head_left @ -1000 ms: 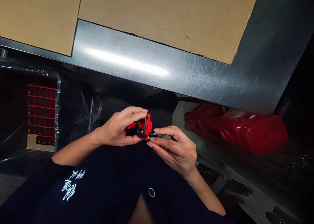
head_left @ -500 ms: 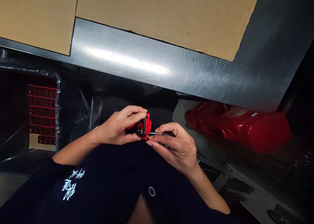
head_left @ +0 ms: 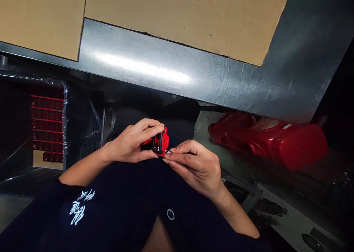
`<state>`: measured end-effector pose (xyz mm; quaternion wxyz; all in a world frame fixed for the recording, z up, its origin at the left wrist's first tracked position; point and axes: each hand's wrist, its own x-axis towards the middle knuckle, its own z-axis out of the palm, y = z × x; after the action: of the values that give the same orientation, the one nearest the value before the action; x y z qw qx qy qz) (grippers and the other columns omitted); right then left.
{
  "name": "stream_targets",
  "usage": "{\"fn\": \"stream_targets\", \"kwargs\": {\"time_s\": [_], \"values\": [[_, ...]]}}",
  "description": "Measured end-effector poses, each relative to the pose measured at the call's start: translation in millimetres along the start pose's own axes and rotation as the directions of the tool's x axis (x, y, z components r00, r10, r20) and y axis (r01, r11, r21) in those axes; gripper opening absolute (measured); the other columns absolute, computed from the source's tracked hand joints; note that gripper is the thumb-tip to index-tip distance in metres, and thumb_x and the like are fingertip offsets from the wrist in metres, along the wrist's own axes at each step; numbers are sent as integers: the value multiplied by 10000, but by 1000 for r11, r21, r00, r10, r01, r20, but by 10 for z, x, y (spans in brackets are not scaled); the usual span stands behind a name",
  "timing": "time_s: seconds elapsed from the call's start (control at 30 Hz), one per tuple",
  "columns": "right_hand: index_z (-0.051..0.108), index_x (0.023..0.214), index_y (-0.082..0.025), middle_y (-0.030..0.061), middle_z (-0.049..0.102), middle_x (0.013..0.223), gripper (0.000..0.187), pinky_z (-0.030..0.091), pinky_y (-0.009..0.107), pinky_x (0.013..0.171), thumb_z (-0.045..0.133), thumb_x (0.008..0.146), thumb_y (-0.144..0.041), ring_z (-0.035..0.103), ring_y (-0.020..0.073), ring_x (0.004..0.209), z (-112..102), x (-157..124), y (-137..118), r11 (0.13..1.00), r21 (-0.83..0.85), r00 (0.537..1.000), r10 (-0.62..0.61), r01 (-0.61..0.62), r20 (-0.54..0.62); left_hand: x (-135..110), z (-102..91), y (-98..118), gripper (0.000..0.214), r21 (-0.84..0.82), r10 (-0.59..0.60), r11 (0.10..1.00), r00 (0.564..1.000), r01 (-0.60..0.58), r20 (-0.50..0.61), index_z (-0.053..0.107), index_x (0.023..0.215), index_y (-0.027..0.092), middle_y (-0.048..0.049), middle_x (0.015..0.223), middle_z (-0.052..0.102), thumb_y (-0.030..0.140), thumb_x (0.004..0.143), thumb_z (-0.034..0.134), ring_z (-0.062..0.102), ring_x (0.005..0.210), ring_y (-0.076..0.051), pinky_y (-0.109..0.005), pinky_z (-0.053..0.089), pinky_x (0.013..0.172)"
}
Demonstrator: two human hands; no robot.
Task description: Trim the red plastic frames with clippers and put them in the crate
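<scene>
My left hand point(head_left: 138, 139) grips a small red and black plastic part point(head_left: 165, 139) between thumb and fingers, in front of my chest. From the right, my right hand point(head_left: 195, 160) pinches a thin metal rod point(head_left: 168, 151). Its tip reaches into the lower end of the red and black part, and a bit of metal shows inside the black frame. Most of the rod is hidden by my right fingers, so its exact kind cannot be told. The fingertips of my right hand are close beside the part's lower edge.
A steel table point(head_left: 138, 66) with cardboard sheets point(head_left: 179, 20) on it lies ahead. To the left, a plastic-lined box point(head_left: 65, 123) holds rows of red parts point(head_left: 47, 126). At the right, below the table edge, lies a large glossy red molded object point(head_left: 265, 141).
My right hand has moved slightly left, closer to the red and black part, and less of the metal rod shows. My left hand keeps its hold, with the part turned slightly.
</scene>
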<state>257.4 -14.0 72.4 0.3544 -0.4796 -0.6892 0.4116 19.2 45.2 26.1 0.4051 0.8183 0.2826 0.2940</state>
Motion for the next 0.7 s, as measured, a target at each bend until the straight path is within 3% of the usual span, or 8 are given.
{"fn": "stream_targets", "kwargs": {"time_s": [0.23,0.37,0.5,0.7], "values": [[797,977,-230,16,747,813,176,643,238,638,773,870,-92,742,137,732,70,8,-51,1000,-19,998,-16,15,-58,-7,25,31,686,-7,-25,1000,999,25,-48,499,1465,223,-169,1250,609,286,839,772,698,1080,-258,-385,652,829],[797,963,-244,12,754,802,204,648,252,622,780,846,-77,745,150,710,96,45,-69,1000,-5,989,-20,19,-147,-10,50,1,724,-67,-21,998,990,12,-136,514,1441,216,-169,1261,641,233,785,819,694,1127,-264,-400,642,892],[785,889,-244,18,742,784,155,659,286,624,826,810,-117,740,171,703,107,74,-56,1000,-3,956,11,-13,-292,-69,96,-75,845,-249,-44,969,973,-14,-226,489,1460,229,-190,1347,653,296,725,900,669,1243,-295,-439,613,993],[751,860,-232,26,732,800,172,652,294,631,862,775,-133,736,178,736,139,115,-46,1000,18,945,-9,15,-327,-157,148,-98,855,-519,-192,853,954,47,-229,462,1483,246,-206,1484,583,259,747,897,702,1230,-249,-302,631,937]]}}
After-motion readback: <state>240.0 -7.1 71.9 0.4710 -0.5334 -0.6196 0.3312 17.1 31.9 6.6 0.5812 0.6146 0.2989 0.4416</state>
